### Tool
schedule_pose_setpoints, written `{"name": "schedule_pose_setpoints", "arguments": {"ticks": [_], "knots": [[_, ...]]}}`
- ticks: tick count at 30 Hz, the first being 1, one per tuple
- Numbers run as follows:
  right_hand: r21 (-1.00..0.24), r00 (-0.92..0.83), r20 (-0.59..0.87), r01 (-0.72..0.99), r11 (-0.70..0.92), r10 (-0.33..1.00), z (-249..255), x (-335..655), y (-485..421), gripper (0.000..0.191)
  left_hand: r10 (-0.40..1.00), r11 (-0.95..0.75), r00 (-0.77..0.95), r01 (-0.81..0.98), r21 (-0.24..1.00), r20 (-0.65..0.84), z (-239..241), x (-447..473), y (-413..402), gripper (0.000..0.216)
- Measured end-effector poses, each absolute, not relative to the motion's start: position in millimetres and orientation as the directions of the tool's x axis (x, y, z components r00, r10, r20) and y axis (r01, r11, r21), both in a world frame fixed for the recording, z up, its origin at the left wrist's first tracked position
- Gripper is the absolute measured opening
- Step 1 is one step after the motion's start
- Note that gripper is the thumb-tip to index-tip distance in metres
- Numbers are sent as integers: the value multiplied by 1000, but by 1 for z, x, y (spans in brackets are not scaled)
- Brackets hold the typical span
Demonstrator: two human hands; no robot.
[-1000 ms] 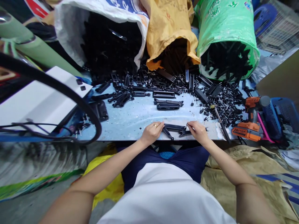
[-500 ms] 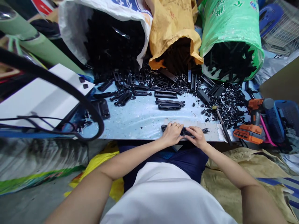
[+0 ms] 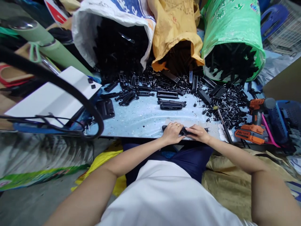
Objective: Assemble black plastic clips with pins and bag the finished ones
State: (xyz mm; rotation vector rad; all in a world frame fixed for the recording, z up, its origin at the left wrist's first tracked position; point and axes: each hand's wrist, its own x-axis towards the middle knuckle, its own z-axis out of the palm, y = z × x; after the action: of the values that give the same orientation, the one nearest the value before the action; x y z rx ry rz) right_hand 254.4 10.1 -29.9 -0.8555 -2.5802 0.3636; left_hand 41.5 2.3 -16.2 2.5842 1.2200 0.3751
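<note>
Grasping a black assembly (image 3: 184, 131) between them, the person's two hands work low over the near edge of the worktop (image 3: 131, 122). The left hand (image 3: 173, 133) lies across the assembly's left part, fingers curled over the far side and thumb on the near side, with a ring (image 3: 178, 125) on one finger. The right hand (image 3: 198, 133) sits just beside it, its grip likewise closed over the right part, fingertips pointing toward the left hand. One rounded end of the assembly shows beyond the left hand, and a thin end juts out past the right; the fingers hide much of the rest.

Beyond the hands, a folded black unit (image 3: 172, 104) lies lengthwise on the worktop, with a straight black bar (image 3: 167, 94) behind it. Farther back, loose black parts (image 3: 128, 98) spread before three sacks: a white sack (image 3: 84, 31) at the left, a yellow sack (image 3: 175, 18) in the middle and a green sack (image 3: 232, 23) at the right, each with its mouth toward the person and dark pieces inside. A heap of screws and small black pieces (image 3: 231, 102) covers the right side. Next to it a dark-handled tool (image 3: 224, 124) lies slanted, and an orange-and-black drill (image 3: 252, 122) stands near a blue basket (image 3: 279, 121). At the left, a black hose (image 3: 70, 89) arches in front of a white board (image 3: 54, 100).
</note>
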Motion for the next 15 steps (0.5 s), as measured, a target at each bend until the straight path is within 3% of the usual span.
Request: {"name": "schedule_pose_setpoints", "arguments": {"ticks": [3,7,9,12,15], "knots": [[-268,-835,201,455,849,512,-21,261,19,39,732,-672,669,682,288,126,-14,38,2,49],[-15,-778,166,613,790,606,-7,265,23,52,718,-696,670,698,168,187,-18,32,5,40],[35,-752,227,641,767,618,2,262,19,55,718,-693,652,701,169,243,-19,25,9,37],[-62,-757,329,579,813,564,29,252,4,56,666,-744,651,615,262,364,-1,9,7,48],[-358,-771,397,370,857,498,59,236,-22,51,578,-806,657,369,463,484,34,-1,-16,56]]}}
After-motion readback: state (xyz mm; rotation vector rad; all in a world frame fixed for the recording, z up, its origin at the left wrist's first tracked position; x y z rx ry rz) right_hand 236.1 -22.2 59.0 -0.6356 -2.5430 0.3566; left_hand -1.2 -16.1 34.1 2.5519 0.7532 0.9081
